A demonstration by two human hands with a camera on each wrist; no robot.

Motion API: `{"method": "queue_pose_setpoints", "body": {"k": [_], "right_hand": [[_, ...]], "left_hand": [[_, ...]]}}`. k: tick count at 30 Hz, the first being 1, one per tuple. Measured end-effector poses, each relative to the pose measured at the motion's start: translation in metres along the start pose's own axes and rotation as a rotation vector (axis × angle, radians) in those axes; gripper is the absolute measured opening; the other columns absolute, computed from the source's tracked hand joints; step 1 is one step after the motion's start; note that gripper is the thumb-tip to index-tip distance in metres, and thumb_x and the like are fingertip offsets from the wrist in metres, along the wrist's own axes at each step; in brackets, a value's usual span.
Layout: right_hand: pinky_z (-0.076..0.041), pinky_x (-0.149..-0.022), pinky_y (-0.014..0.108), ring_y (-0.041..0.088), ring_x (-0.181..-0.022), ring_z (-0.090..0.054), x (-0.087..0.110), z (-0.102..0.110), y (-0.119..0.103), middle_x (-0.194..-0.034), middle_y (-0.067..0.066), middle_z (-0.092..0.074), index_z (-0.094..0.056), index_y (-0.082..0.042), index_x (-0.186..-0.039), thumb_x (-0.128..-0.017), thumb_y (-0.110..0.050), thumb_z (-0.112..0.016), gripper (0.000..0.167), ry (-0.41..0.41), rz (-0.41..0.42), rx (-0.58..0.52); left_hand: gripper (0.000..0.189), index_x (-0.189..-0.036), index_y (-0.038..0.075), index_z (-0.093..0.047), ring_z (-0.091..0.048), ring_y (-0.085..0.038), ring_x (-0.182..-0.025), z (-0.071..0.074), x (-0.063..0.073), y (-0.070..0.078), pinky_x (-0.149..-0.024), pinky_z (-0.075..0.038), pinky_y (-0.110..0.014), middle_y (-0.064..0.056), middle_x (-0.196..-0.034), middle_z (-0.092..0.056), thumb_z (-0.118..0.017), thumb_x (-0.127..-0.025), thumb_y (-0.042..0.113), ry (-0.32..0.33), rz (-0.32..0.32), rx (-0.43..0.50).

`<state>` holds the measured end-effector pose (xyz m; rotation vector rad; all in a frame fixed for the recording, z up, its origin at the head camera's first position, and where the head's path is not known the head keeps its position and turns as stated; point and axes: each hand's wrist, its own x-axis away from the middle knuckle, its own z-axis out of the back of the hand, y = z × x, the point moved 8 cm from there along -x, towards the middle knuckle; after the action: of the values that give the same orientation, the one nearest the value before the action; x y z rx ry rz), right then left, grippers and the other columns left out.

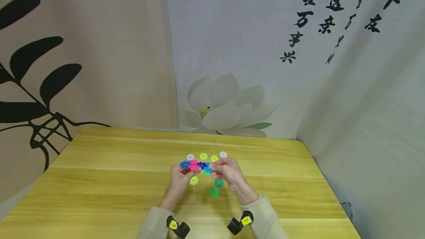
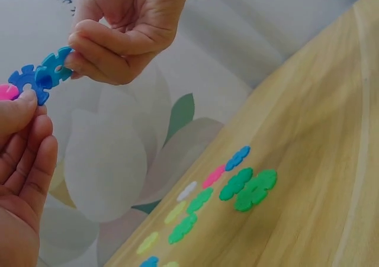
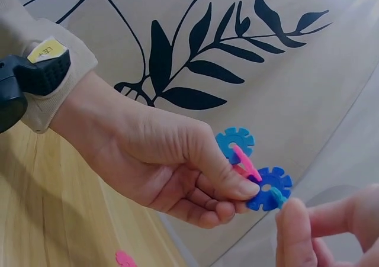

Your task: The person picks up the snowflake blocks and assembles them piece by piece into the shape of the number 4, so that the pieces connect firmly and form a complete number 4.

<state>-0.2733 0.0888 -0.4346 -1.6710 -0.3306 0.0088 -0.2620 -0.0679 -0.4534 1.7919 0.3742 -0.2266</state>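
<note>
Disc chain [image 1: 194, 165] (pink, blues): one | left hand [image 1: 179, 179]: fingers pinch dark-blue disc [image 2: 22, 79] | right hand [image 1: 230, 172]: fingers pinch light-blue disc [image 2: 52, 62] | loose discs [image 1: 214, 192]: on table [image 1: 109, 183]

Curtained-off tabletop spot; wider room type unclear.
Wood-grain table [image 1: 99, 194] hemmed by fabric hangings [image 1: 126, 47] printed with lotus [image 1: 229, 106], leafy branch [image 1: 33, 54], Chinese calligraphy [image 1: 335, 3].

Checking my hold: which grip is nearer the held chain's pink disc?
Left: the left grip is at the pink disc; the right grip is farther, at the chain's right end.
</note>
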Motion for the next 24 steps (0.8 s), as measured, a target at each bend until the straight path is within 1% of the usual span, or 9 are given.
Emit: {"method": "queue_pose_setpoints", "body": {"k": [2,5,8,9,12,15,18,21,24], "right_hand": [[-0.052,-0.049,0.016,0.006,-0.049,-0.058,-0.001,0.000,0.000,-0.061,0.002,-0.059,-0.055,0.000,-0.078,-0.085,0.004,-0.063,0.011,-0.004,0.003,-0.009],[-0.053,-0.052,0.016,0.006,-0.051,-0.059,-0.003,-0.001,-0.002,-0.062,0.002,-0.060,-0.056,-0.001,-0.080,-0.086,0.001,-0.063,0.009,-0.015,0.020,-0.022],[-0.054,-0.055,0.018,0.007,-0.054,-0.060,-0.006,0.001,-0.005,-0.063,0.001,-0.061,-0.058,0.000,-0.083,-0.087,-0.003,-0.063,0.007,-0.010,0.054,-0.027],[-0.054,-0.056,0.018,0.007,-0.056,-0.060,-0.007,0.002,-0.006,-0.065,0.001,-0.061,-0.059,0.000,-0.084,-0.088,-0.004,-0.063,0.007,-0.005,0.064,-0.026],[-0.055,-0.058,0.019,0.009,-0.059,-0.060,-0.010,0.007,-0.006,-0.068,0.002,-0.062,-0.060,0.001,-0.087,-0.089,-0.008,-0.063,0.010,0.013,0.089,-0.022],[-0.055,-0.060,0.020,0.009,-0.061,-0.061,-0.013,0.016,-0.002,-0.071,0.002,-0.063,-0.060,0.005,-0.091,-0.090,-0.009,-0.062,0.014,0.034,0.099,-0.002],[-0.055,-0.060,0.019,0.009,-0.061,-0.062,-0.018,0.030,0.007,-0.072,0.003,-0.064,-0.059,0.011,-0.097,-0.090,-0.008,-0.062,0.020,0.070,0.088,0.034],[-0.056,-0.062,0.020,0.010,-0.064,-0.063,-0.022,0.044,0.019,-0.075,0.005,-0.065,-0.058,0.014,-0.102,-0.090,-0.007,-0.062,0.025,0.118,0.070,0.095],[-0.057,-0.066,0.025,0.015,-0.070,-0.065,-0.024,0.058,0.029,-0.082,0.012,-0.067,-0.058,0.015,-0.104,-0.090,-0.008,-0.062,0.027,0.165,0.065,0.163]], "left_hand": [[0.016,-0.084,-0.022,-0.058,-0.063,-0.005,-0.066,0.000,-0.001,-0.001,-0.063,-0.055,-0.020,0.010,-0.074,-0.068,-0.068,-0.074,-0.015,0.000,0.019,0.001],[0.016,-0.087,-0.019,-0.059,-0.064,-0.007,-0.069,0.000,-0.003,-0.004,-0.067,-0.056,-0.023,0.008,-0.074,-0.068,-0.068,-0.076,-0.011,0.020,0.071,0.026],[0.009,-0.085,-0.009,-0.064,-0.064,-0.007,-0.071,0.001,-0.005,-0.008,-0.069,-0.056,-0.025,0.007,-0.075,-0.068,-0.069,-0.076,-0.011,0.053,0.124,0.058],[0.010,-0.083,-0.004,-0.066,-0.065,-0.008,-0.071,0.001,-0.005,-0.009,-0.069,-0.056,-0.026,0.007,-0.075,-0.068,-0.069,-0.076,-0.011,0.063,0.136,0.066],[0.020,-0.079,0.008,-0.068,-0.065,-0.008,-0.071,0.002,-0.006,-0.009,-0.070,-0.056,-0.025,0.007,-0.075,-0.068,-0.069,-0.075,-0.012,0.082,0.148,0.087],[0.022,-0.077,0.010,-0.068,-0.066,-0.009,-0.070,0.005,-0.006,-0.008,-0.069,-0.057,-0.025,0.005,-0.075,-0.069,-0.068,-0.076,-0.012,0.095,0.144,0.105],[0.022,-0.076,0.011,-0.068,-0.067,-0.010,-0.070,0.007,-0.006,-0.008,-0.070,-0.057,-0.025,0.004,-0.075,-0.069,-0.067,-0.078,-0.011,0.097,0.155,0.119],[0.024,-0.074,0.015,-0.068,-0.068,-0.011,-0.071,0.008,-0.006,-0.009,-0.072,-0.057,-0.026,0.004,-0.075,-0.069,-0.067,-0.080,-0.009,0.088,0.170,0.124],[0.029,-0.073,0.018,-0.068,-0.069,-0.011,-0.072,0.009,-0.007,-0.008,-0.072,-0.057,-0.027,0.004,-0.076,-0.069,-0.065,-0.081,-0.010,0.076,0.162,0.138]]}}
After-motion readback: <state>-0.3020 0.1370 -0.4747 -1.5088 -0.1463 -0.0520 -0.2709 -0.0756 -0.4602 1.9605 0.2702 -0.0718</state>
